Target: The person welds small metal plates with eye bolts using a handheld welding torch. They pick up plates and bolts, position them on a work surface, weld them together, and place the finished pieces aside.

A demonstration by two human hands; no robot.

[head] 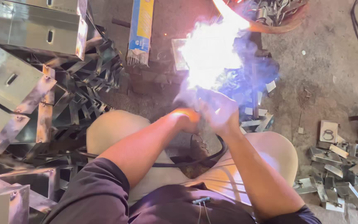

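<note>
Just ahead, workpiece lost in welding glare

A long, narrow cardboard box, blue with a yellow panel along its length, lies on the ground at the top centre of the view. Its near end is torn open, showing a bundle of thin grey rods. It rests just beside the heap of folded sheet-metal pieces on its left.

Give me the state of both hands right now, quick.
Left hand: fingers curled, closed; glare hides what it holds.
Right hand: closed by the bright flare; what it grips cannot be told.
</note>
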